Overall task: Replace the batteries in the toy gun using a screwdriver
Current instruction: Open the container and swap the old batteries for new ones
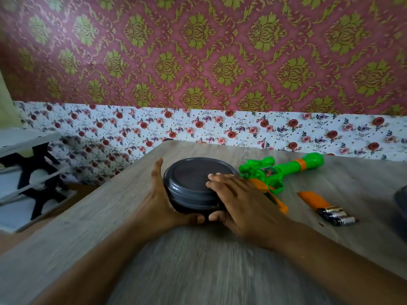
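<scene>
Both hands hold a round dark box (pixel 193 186) on the bench (pixel 198 260); the left hand (pixel 160 203) wraps its side; the right hand (pixel 240 201) grips its lid; the green toy gun (pixel 284 170) lies just behind the right hand; batteries (pixel 337 215) lie to the right.

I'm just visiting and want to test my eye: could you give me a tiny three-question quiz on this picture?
1. True or false: both hands are on the round grey container.
2. What lies right of the toy gun: A) batteries, B) scissors?
3. What colour is the loose cover beside the batteries?

Key: 1 true; left hand cups its side, right hand lies over its lid. 2 A. 3 orange.
</scene>
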The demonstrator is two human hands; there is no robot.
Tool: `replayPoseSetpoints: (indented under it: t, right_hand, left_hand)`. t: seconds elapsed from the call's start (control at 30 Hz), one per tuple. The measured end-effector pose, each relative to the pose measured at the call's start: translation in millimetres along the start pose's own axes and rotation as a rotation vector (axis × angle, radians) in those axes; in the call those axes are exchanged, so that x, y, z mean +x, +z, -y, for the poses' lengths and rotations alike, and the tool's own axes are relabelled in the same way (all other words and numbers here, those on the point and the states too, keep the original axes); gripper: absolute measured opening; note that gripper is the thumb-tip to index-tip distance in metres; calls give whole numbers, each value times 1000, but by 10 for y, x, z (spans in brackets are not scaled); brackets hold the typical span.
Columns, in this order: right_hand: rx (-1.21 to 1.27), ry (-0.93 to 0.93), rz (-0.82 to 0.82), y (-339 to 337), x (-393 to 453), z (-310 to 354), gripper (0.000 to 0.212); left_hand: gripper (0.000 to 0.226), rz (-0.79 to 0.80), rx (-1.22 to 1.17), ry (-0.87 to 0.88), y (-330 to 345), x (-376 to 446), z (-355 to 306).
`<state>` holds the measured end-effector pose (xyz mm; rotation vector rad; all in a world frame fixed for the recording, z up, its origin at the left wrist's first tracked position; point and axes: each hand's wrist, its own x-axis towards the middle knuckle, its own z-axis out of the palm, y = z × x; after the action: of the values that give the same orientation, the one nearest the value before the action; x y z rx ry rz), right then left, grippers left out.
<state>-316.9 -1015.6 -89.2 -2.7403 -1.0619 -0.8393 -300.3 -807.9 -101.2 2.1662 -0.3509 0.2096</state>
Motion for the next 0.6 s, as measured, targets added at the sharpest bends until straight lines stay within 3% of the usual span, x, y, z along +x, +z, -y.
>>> replayPoseSetpoints:
  t: [0.17, 0.37, 0.6]
  right_hand:
    - [-89, -80, -49, 19, 73, -58, 46]
    - [-199, -180, -28, -11, 119, -139, 52]
    - [-261, -201, -144, 153, 80, -103, 49]
  left_hand:
    - [156, 17, 12, -22, 2, -8, -11]
    - [159, 30, 37, -48, 15, -4, -13]
    - [157, 27, 64, -38, 14, -4, -6]
